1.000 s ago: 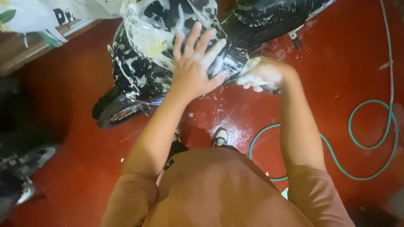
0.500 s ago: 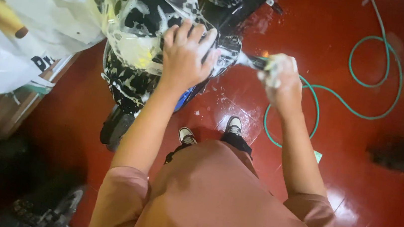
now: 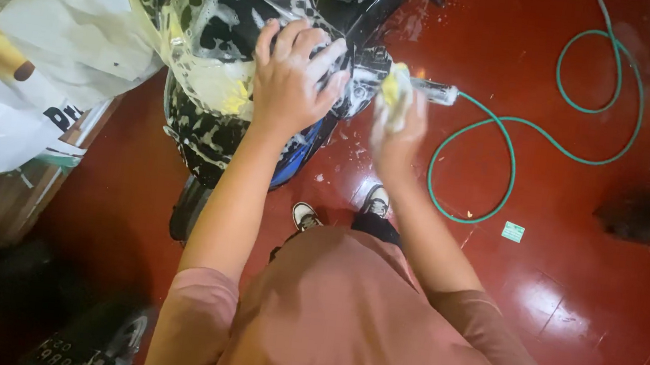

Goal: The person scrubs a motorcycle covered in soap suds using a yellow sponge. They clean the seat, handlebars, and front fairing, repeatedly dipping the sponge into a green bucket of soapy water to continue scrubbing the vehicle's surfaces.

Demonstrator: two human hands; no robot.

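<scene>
Over a glossy red floor (image 3: pixel 569 313), a person in a rust-brown shirt (image 3: pixel 358 323) leans toward a soapy motorbike (image 3: pixel 218 50) that fills the frame from 10 to 12 o'clock. Foam covers its black bodywork, and a blue panel (image 3: pixel 298 158) shows just under the left wrist.

Left hand (image 3: pixel 291 82) lies flat on the lathered bodywork at about 11 o'clock, fingers spread wide, palm down; it presses on the surface and holds nothing.

Right hand (image 3: pixel 397 122) sits just right of it, near 12 o'clock, with its grip wrapped around a yellow sponge (image 3: pixel 393 89) whose top pokes out above the fingers. The sponge touches the bike's handlebar end (image 3: pixel 435 93), a foam-coated stub pointing toward 3 o'clock. How tightly the fingers squeeze I cannot tell.

Green hose (image 3: pixel 508 129) starts beside that stub and loops across the floor toward 2 o'clock, forming one big curl and a smaller ring higher up. A small green tag (image 3: pixel 512 231) lies on the floor near the lower bend of the hose.

Two sneakers (image 3: pixel 375 201) show below the hands, standing on wet, suds-flecked floor beside the bike. At 9 o'clock a white plastic sheet (image 3: pixel 39 72) with coloured print drapes over something beside the bike. Dark, blurred shapes sit at 3 and 7 o'clock.
</scene>
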